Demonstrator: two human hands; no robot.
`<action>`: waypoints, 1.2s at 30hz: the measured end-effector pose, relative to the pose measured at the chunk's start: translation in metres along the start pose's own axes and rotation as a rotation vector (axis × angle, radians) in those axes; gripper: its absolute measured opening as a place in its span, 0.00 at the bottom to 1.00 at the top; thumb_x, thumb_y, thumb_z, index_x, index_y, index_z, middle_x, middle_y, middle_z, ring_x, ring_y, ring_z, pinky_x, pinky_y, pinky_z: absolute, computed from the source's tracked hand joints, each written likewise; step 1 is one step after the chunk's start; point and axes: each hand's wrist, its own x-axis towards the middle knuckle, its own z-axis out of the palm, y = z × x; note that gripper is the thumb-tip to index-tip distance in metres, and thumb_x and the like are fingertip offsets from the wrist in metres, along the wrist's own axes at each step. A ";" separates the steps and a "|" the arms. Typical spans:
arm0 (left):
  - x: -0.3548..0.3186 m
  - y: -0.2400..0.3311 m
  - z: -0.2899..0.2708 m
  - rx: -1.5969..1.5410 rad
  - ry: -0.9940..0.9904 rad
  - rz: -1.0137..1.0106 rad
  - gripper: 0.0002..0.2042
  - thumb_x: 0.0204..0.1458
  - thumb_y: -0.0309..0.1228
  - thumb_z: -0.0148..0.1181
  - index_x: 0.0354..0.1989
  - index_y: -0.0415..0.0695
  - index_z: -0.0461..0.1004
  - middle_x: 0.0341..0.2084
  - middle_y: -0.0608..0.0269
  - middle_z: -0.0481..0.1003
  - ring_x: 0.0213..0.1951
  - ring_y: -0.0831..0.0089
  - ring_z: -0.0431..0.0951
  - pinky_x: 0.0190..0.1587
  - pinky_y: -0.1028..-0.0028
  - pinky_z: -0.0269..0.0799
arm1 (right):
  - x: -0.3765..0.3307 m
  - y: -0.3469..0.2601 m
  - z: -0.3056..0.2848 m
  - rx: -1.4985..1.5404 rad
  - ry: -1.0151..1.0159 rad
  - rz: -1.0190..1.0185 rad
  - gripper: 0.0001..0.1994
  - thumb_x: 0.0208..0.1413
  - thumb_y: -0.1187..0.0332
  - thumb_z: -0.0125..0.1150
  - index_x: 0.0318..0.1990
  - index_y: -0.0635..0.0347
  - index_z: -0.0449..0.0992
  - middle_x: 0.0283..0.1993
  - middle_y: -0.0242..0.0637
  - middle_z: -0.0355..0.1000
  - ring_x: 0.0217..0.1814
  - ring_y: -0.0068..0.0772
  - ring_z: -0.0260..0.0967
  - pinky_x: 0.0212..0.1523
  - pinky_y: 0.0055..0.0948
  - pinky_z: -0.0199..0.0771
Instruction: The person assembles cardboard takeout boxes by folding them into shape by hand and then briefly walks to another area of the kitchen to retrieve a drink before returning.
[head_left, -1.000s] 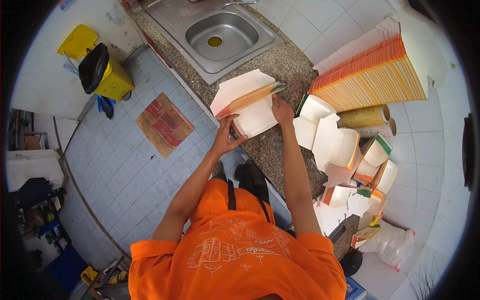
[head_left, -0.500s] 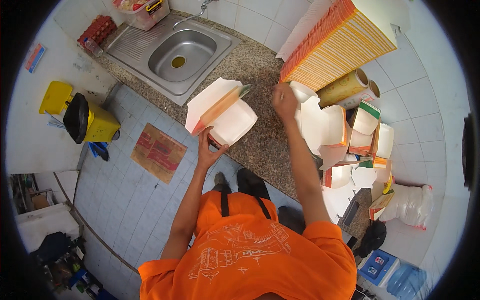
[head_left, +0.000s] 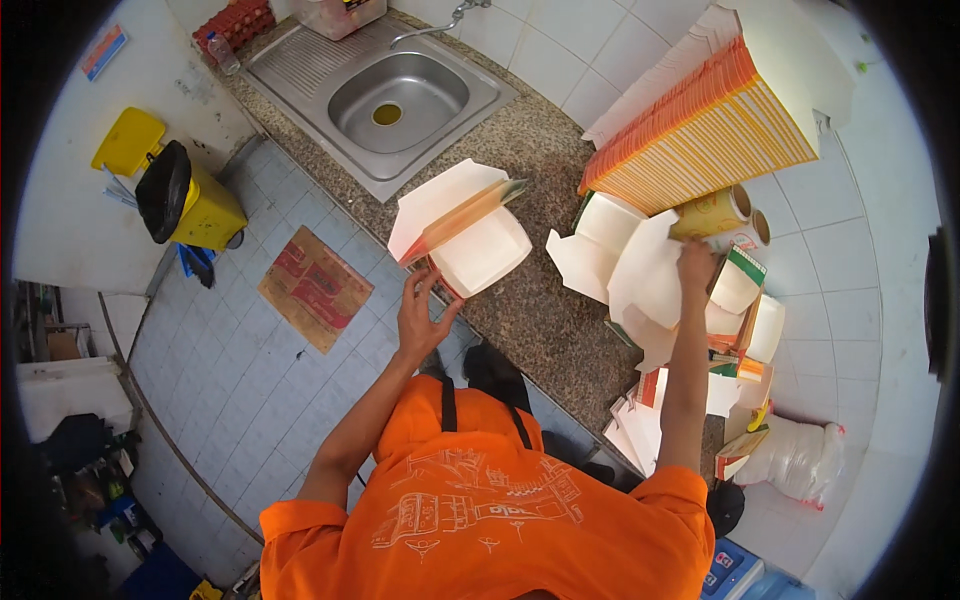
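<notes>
A left hand (head_left: 420, 318) grips a folded white carton (head_left: 462, 232) at the granite bench (head_left: 545, 310) edge, while the right hand (head_left: 697, 262) closes on nested finished cartons (head_left: 640, 275); a tall stack of flat blanks (head_left: 712, 125) apparently awaits folding.

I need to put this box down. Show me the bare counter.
Bare granite counter lies between the open white box at the left hand and the folded boxes under the right hand; more between sink and flat stack. The right end is crowded.
</notes>
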 end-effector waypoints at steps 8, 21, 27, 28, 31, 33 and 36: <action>0.007 -0.026 -0.013 0.253 0.020 0.439 0.17 0.46 0.32 0.72 0.47 0.50 0.79 0.55 0.57 0.72 0.63 0.50 0.67 0.63 0.52 0.64 | 0.026 -0.084 -0.144 0.800 0.243 -0.123 0.17 0.59 0.57 0.61 0.49 0.58 0.79 0.44 0.48 0.77 0.47 0.54 0.73 0.45 0.47 0.73; 0.012 -0.013 -0.017 0.071 0.008 0.465 0.11 0.44 0.32 0.75 0.34 0.46 0.82 0.40 0.65 0.79 0.54 0.57 0.74 0.58 0.60 0.72 | -0.037 -0.323 -0.152 0.890 -0.129 -0.456 0.14 0.48 0.67 0.68 0.40 0.66 0.81 0.42 0.54 0.78 0.46 0.58 0.76 0.49 0.49 0.75; 0.023 -0.013 -0.018 0.059 0.010 0.469 0.08 0.45 0.34 0.74 0.29 0.47 0.82 0.31 0.71 0.80 0.50 0.64 0.75 0.55 0.62 0.73 | -0.051 -0.330 -0.151 0.814 -0.160 -0.396 0.14 0.50 0.66 0.66 0.41 0.67 0.77 0.44 0.54 0.74 0.48 0.57 0.75 0.48 0.50 0.75; 0.025 -0.015 -0.018 0.033 -0.017 0.497 0.07 0.46 0.34 0.74 0.28 0.47 0.82 0.30 0.72 0.79 0.50 0.66 0.75 0.55 0.63 0.72 | -0.057 -0.328 -0.155 0.823 0.041 -0.386 0.14 0.51 0.66 0.66 0.41 0.67 0.77 0.43 0.53 0.74 0.49 0.56 0.74 0.50 0.49 0.74; 0.027 -0.029 -0.017 0.047 -0.074 0.502 0.06 0.46 0.33 0.74 0.28 0.49 0.82 0.29 0.74 0.79 0.50 0.66 0.74 0.56 0.62 0.69 | -0.086 -0.322 -0.200 0.972 0.234 -0.524 0.15 0.52 0.65 0.65 0.41 0.67 0.77 0.43 0.52 0.74 0.50 0.56 0.72 0.52 0.48 0.72; 0.025 -0.030 -0.018 0.065 -0.059 0.508 0.06 0.46 0.35 0.73 0.28 0.50 0.82 0.30 0.76 0.79 0.49 0.66 0.74 0.56 0.61 0.68 | -0.126 -0.311 -0.227 1.208 -0.067 -0.736 0.14 0.53 0.66 0.63 0.43 0.67 0.76 0.42 0.53 0.74 0.48 0.56 0.71 0.51 0.47 0.71; 0.024 -0.024 -0.011 0.135 0.004 0.561 0.07 0.46 0.38 0.72 0.27 0.50 0.82 0.32 0.76 0.79 0.48 0.66 0.73 0.56 0.58 0.66 | -0.167 -0.300 -0.227 1.155 -0.333 -0.853 0.12 0.56 0.67 0.60 0.41 0.67 0.76 0.40 0.54 0.74 0.45 0.57 0.72 0.48 0.49 0.72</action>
